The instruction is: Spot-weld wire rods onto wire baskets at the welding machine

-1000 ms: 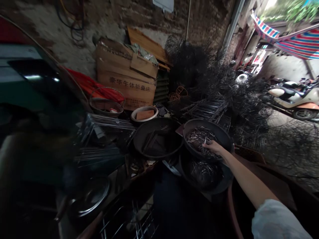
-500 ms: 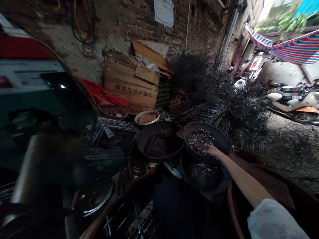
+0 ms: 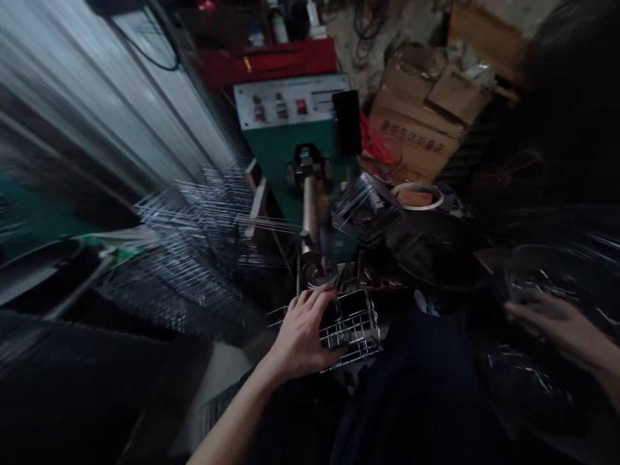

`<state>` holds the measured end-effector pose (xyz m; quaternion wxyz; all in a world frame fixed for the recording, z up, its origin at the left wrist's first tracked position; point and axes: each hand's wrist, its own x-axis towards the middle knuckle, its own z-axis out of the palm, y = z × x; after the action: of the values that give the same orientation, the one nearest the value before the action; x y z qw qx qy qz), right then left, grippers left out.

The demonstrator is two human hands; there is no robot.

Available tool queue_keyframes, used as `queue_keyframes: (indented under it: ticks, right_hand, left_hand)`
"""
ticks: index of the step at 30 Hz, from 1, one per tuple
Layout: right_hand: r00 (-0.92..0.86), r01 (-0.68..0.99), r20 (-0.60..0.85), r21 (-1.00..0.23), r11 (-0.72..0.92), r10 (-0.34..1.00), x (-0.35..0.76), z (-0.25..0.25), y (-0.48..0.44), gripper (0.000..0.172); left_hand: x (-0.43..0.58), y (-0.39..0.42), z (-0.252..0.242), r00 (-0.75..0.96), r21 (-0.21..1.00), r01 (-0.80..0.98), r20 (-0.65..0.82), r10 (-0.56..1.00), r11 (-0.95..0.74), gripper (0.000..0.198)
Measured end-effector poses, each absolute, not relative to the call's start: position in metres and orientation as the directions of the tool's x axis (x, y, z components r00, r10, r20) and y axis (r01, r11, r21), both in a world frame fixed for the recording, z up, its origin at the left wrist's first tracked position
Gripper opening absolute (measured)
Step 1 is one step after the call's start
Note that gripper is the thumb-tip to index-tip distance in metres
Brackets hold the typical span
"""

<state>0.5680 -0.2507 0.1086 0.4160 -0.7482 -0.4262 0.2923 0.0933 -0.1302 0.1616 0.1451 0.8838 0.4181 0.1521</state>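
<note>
Grasping a silver welded-wire rack [image 3: 351,336] with the left hand [image 3: 300,336]; the right hand [image 3: 547,329] is hovering over a black round basin [image 3: 504,394], its grip state indeterminate.

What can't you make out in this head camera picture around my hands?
All from the head view:
1. Anything in the right hand: darkness and motion blur hide it.
2. The contents of the dark round basin: shadow and blur.
3. Part of the silver wire basket: the left hand covers it, so any grip is unclear.
4. The markings on the green machine's white panel: too small and blurred.
5. The printing on the brown cardboard box: blurred.
</note>
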Motion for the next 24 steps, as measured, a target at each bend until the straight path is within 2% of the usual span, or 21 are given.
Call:
queue_keyframes:
  ticks: [2, 4, 9, 12, 17, 20, 24]
  right_hand:
    - [0.243, 0.214, -0.207, -0.942, -0.26, 0.948, 0.5, 0.115, -0.229, 0.05]
    - [0.048, 0.148, -0.233, -0.96, -0.238, 0.971, 0.439, 0.12, -0.21, 0.045]
    - [-0.337, 0.19, -0.093, -0.981, -0.029, 0.937, 0.358, 0.122, -0.171, 0.037]
    - [-0.36, 0.289, 0.052, -0.943, 0.164, 0.931, 0.337, 0.107, -0.155, 0.031]
    - [-0.359, 0.378, 0.324, -0.807, 0.454, 0.875, 0.305, 0.072, -0.143, 0.02]
    - [-0.411, 0.411, 0.431, -0.699, 0.585, 0.803, 0.293, 0.055, -0.144, 0.037]
    - [-0.403, 0.435, 0.479, -0.65, 0.624, 0.78, 0.287, 0.041, -0.148, 0.048]
  left_hand:
    - [0.091, -0.124, 0.155, 0.584, 0.375, 0.709, 0.164, 0.795, -0.598, 0.072]
    - [0.088, -0.118, 0.141, 0.563, 0.383, 0.72, 0.167, 0.81, -0.579, 0.071]
    - [0.073, -0.109, 0.111, 0.518, 0.424, 0.741, 0.133, 0.845, -0.521, 0.073]
    - [0.063, -0.106, 0.103, 0.513, 0.456, 0.732, 0.12, 0.85, -0.506, 0.074]
    - [0.055, -0.1, 0.092, 0.5, 0.499, 0.721, 0.107, 0.86, -0.481, 0.075]
    - [0.053, -0.097, 0.085, 0.474, 0.525, 0.72, 0.107, 0.874, -0.455, 0.073]
    - [0.05, -0.097, 0.079, 0.455, 0.545, 0.716, 0.11, 0.884, -0.437, 0.073]
